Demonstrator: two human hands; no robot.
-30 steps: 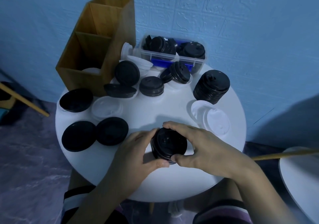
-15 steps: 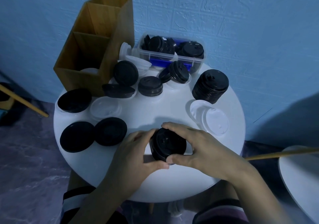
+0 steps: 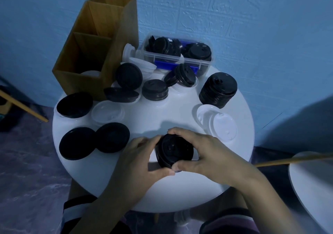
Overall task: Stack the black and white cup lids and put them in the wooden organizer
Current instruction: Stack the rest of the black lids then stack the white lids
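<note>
Both hands grasp a short stack of black lids on the round white table, well in front of the wooden organizer and to its right. The left hand curls its fingers and thumb round the stack's left side, and the right hand wraps the right side, thumb on the near edge. The organizer's nearest compartment holds a white lid at its bottom. Just right of the organizer sits a clear plastic box with black lids inside, and farther right a tall black stack. Directly in front of the organizer lie three flat black lids and a clear lid; two white lids lie far to its right
</note>
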